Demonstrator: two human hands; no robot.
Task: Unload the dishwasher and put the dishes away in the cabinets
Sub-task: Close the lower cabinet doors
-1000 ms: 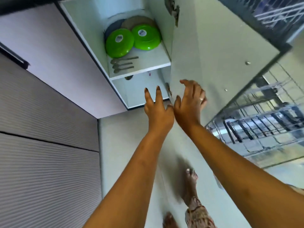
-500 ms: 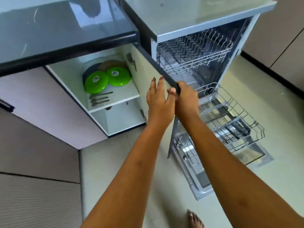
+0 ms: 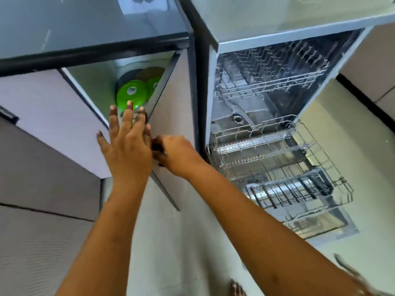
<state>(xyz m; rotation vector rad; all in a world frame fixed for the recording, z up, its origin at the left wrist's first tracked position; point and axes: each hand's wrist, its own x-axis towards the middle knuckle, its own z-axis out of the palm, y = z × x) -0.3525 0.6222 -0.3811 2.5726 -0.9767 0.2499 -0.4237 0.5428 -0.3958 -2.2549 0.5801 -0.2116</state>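
Observation:
The base cabinet's door (image 3: 171,116) stands only a narrow gap from its frame. My right hand (image 3: 173,154) grips the door's free edge. My left hand (image 3: 126,144) lies flat with spread fingers in front of the gap, holding nothing. Through the gap I see two green plates (image 3: 132,94) leaning against darker plates on the shelf. To the right the dishwasher (image 3: 267,86) is open, its lower wire rack (image 3: 277,167) pulled out over the dropped door. Both racks look bare of dishes.
A dark glossy countertop (image 3: 85,24) runs above the cabinet. Closed pale cabinet fronts (image 3: 42,116) fill the left side. The pulled-out rack and dishwasher door jut into the floor on the right. My bare foot (image 3: 237,289) shows at the bottom edge.
The cabinet door has swung from wide open to nearly closed, with my right hand on its edge. My left hand followed it toward the cabinet. The view rose and turned right.

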